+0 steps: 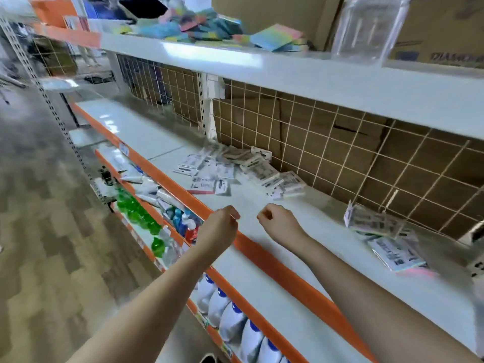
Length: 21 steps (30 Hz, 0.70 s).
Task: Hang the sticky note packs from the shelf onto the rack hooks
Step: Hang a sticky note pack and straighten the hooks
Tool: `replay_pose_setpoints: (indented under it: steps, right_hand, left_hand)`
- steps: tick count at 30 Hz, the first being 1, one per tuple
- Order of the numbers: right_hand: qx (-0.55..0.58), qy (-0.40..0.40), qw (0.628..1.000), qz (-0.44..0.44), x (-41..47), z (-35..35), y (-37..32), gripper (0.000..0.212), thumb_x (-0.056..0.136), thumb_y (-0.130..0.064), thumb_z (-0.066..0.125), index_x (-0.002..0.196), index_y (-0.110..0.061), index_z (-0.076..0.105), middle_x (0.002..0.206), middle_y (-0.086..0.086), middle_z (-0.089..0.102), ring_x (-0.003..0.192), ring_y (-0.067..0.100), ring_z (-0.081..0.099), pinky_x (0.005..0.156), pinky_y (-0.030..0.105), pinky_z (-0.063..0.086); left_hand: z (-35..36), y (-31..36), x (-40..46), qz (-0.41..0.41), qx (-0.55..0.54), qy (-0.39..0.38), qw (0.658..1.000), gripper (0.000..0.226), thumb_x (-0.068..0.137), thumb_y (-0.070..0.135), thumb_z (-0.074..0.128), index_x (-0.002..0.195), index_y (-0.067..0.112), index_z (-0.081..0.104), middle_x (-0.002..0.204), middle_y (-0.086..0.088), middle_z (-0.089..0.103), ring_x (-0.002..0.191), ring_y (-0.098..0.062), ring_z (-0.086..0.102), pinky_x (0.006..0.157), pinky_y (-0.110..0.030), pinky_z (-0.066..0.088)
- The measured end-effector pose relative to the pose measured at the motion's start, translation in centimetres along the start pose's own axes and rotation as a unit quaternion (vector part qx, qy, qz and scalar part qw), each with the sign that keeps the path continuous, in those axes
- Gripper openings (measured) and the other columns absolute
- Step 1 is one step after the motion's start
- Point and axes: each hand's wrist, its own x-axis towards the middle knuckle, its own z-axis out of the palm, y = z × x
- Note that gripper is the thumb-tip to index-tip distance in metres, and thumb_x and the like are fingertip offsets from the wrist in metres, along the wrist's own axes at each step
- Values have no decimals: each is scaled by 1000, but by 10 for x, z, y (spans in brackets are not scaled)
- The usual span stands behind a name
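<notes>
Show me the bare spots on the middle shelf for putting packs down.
Bare shelf between the far pile of packs and the packs at right, beyond both hands. Also bare left of the far pile, toward the shelf's far end. Both piles themselves are crowded.

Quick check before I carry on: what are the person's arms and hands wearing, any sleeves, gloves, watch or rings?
Both forearms are bare all the way to the bottom of the frame: no sleeves show. The left hand and the right hand wear no gloves, and no watch or bracelet shows at either wrist. The picture is too blurred to rule out rings.
</notes>
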Motion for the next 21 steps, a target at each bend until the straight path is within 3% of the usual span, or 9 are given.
replay_pose_setpoints:
  steps: [3, 6, 8, 10, 13, 18, 21]
  right_hand:
    - [21, 5, 1000, 1, 39, 16, -19, 18, 92, -21, 48, 92, -11, 63, 96, 2, 67, 92, 22, 60, 82, 36, 50]
    - [36, 10, 999, 13, 73, 31, -37, 19, 93, -21, 48, 93, -9, 63, 95, 4, 67, 87, 23, 62, 72, 32, 49]
    - [29, 18, 999, 20, 95, 41, -49, 18, 93, -21, 48, 91, -10, 63, 94, 5, 67, 87, 25, 62, 71, 32, 47]
    - [10, 33, 999, 13, 117, 50, -61, 17, 93, -20, 48, 92, -10, 63, 99, 7, 68, 95, 26, 61, 80, 34, 47]
    - [-9, 50, 999, 13, 148, 62, -74, 20, 93, -16, 49, 103, -9, 65, 109, 10, 66, 104, 25, 58, 88, 33, 45]
    - [-25, 74, 996, 33, 188, 76, -80, 25, 93, -14, 48, 113, -12, 63, 119, 7, 63, 111, 22, 55, 80, 22, 34]
    - [-62, 94, 993, 44, 207, 83, -79, 29, 94, -14, 46, 118, -15, 61, 126, 5, 57, 116, 22, 52, 82, 24, 35]
  left_hand:
    - [-10, -27, 42, 19, 6, 6, 1000, 39, 90, 1, 39, 120, 15, 58, 125, -8, 58, 112, -25, 56, 85, -35, 49]
    - [-20, -53, 79, 39, 34, 3, 999, 40, 89, 3, 46, 126, 17, 52, 130, -9, 52, 119, -26, 47, 90, -38, 46]
    - [-25, -70, 102, 76, 80, 8, 994, 41, 89, 11, 53, 130, 18, 48, 131, -8, 49, 121, -26, 43, 90, -35, 43]
    - [-29, -85, 125, 115, 124, 8, 986, 44, 90, 23, 58, 132, 19, 45, 130, -7, 48, 121, -26, 42, 90, -35, 41]
    - [-29, -105, 154, 141, 129, -20, 981, 57, 86, 39, 64, 135, 19, 43, 133, -7, 46, 124, -26, 40, 97, -35, 40]
    - [-26, -128, 183, 162, 117, -75, 977, 76, 78, 52, 69, 140, 23, 37, 141, -4, 40, 129, -23, 35, 105, -35, 31]
    - [-27, -139, 193, 195, 110, -62, 973, 70, 77, 50, 70, 137, 25, 42, 140, 0, 41, 129, -19, 34, 107, -34, 29]
